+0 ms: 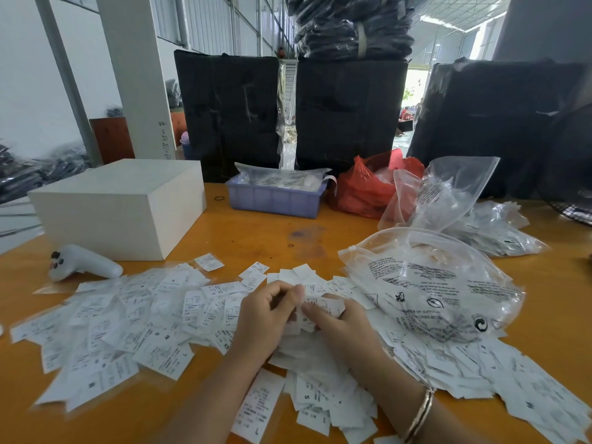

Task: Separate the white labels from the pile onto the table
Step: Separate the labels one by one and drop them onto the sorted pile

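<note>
White printed size labels lie across the orange table [243, 232]. A broad spread of labels [121, 325] covers the left. A thicker pile [320, 379] sits in the middle, running on to the right [480, 370]. My left hand [266, 318] and my right hand [342, 328] meet above the middle pile. Both pinch a small bunch of labels [315, 310] between fingers and thumbs. A gold bangle [419, 415] circles my right wrist.
A clear printed plastic bag [429, 283] lies right of my hands, more bags [455, 193] behind it. A white box [121, 206] and white controller [83, 262] sit at left. A purple tray [275, 197] and red bag [365, 187] stand at the back before black bales [349, 113].
</note>
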Demonstrator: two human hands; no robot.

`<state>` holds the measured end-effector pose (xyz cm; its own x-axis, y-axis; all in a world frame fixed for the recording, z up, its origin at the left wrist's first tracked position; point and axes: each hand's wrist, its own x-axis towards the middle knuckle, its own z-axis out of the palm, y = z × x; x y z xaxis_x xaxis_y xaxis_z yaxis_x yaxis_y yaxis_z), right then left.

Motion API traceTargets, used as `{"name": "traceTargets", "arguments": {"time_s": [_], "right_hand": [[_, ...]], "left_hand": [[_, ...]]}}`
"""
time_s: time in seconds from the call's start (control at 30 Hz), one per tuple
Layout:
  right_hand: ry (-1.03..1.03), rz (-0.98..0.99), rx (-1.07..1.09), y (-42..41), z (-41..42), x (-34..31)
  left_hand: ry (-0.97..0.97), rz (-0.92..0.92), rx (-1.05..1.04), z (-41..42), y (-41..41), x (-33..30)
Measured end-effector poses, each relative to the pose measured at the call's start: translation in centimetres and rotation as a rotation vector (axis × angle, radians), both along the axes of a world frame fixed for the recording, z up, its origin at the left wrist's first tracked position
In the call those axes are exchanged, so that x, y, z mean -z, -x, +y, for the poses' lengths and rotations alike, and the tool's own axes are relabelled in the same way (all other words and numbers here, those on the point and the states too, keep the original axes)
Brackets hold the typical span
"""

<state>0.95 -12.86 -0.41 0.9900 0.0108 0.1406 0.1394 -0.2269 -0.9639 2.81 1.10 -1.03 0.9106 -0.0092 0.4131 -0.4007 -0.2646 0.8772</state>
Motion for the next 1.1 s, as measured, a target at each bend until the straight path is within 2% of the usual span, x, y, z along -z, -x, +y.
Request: {"name": "traceTargets", "arguments": {"time_s": [0.13, 0.33, 0.57, 0.7, 0.97, 1.1], "right_hand": [[-0.059, 0.002, -0.013, 0.0, -0.1, -0.1], [-0.326, -0.009, 0.022, -0.1, -0.9, 0.2], [-0.084, -0.138, -0.014, -0.6, -1.0, 0.5], [-0.231, -0.187, 0.069, -0.8, -1.4, 0.4], [0.186, -0.26, 0.05, -0.5, -0.7, 0.8], [0.192, -0.29, 0.036, -0.2, -0.5, 0.5]], "left_hand": [[0.124, 0.105, 0.175, 0.2, 0.2, -0.2], [0.242, 0.191, 0.138, 0.3, -0.2, 0.0], [0.15, 0.159, 0.171, 0.3, -0.2, 0.1], [0.145, 0.134, 0.067, 0.6, -0.5, 0.0], [0.014, 0.093, 0.079, 0.8, -0.4, 0.1], [0.037, 0.088, 0.022, 0.9, -0.4, 0.0]]}}
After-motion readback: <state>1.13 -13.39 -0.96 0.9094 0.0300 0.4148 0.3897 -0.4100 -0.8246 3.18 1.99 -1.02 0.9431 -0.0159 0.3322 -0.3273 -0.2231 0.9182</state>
